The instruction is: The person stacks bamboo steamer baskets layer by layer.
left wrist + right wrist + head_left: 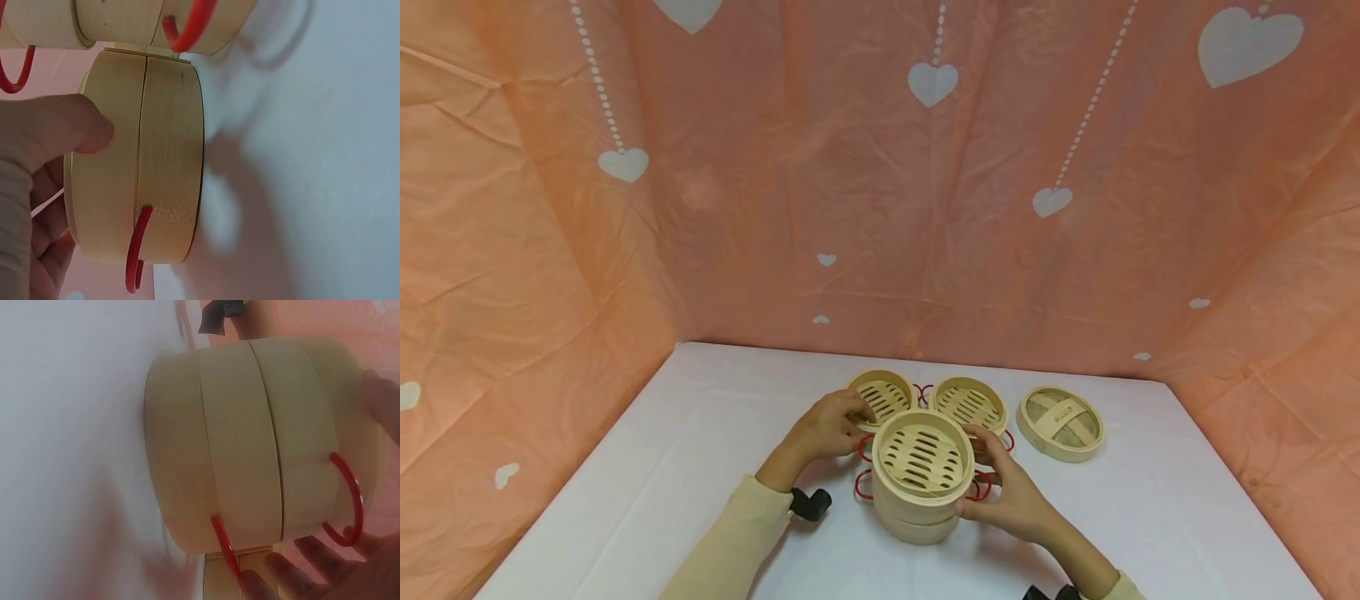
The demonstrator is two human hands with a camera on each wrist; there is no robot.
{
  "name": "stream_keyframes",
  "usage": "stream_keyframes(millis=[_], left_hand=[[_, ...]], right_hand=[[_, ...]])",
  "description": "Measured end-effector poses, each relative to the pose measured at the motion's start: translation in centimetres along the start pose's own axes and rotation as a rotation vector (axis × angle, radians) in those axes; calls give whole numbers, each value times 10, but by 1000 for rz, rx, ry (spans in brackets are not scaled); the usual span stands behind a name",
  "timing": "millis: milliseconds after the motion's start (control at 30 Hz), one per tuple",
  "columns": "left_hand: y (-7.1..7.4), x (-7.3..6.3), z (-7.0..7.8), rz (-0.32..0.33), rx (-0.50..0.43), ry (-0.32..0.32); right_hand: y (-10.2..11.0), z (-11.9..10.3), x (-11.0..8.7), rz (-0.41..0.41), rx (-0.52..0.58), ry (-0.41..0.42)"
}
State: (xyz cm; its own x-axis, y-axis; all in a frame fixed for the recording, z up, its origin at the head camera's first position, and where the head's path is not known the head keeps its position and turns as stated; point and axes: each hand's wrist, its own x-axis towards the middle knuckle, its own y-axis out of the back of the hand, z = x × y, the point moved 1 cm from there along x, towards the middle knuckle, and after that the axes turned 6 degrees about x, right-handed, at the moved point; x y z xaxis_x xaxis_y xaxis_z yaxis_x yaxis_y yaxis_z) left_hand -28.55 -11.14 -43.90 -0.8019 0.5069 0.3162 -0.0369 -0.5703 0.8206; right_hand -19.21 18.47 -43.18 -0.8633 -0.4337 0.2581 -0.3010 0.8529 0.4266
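Two bamboo steamer baskets stand stacked at the front; the upper basket (925,457) has a slatted base and red handles, and the lower basket (913,529) rests on the table. My right hand (1015,500) holds the upper basket from the right, thumb at the front and fingers round the back near a red handle (356,500). Behind on the left, my left hand (831,425) grips another steamer basket (883,397). Its thumb (94,128) presses the basket's outer wall, while the other fingers are partly hidden beyond the rim.
Another open steamer basket (968,403) stands at the back, just right of the gripped one. Farther right lies a round woven bamboo lid (1062,423). All rest on a white-covered table (700,433), enclosed by a pink-orange curtain (850,208) with white hearts.
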Motion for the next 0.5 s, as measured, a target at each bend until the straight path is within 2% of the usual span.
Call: stream_keyframes(millis=[233,500], left_hand=[[0,1,5,6,24,-46],[-1,2,8,52,109,-146]], right_hand=[[0,0,0,1,0,-5],[0,0,1,2,1,6]])
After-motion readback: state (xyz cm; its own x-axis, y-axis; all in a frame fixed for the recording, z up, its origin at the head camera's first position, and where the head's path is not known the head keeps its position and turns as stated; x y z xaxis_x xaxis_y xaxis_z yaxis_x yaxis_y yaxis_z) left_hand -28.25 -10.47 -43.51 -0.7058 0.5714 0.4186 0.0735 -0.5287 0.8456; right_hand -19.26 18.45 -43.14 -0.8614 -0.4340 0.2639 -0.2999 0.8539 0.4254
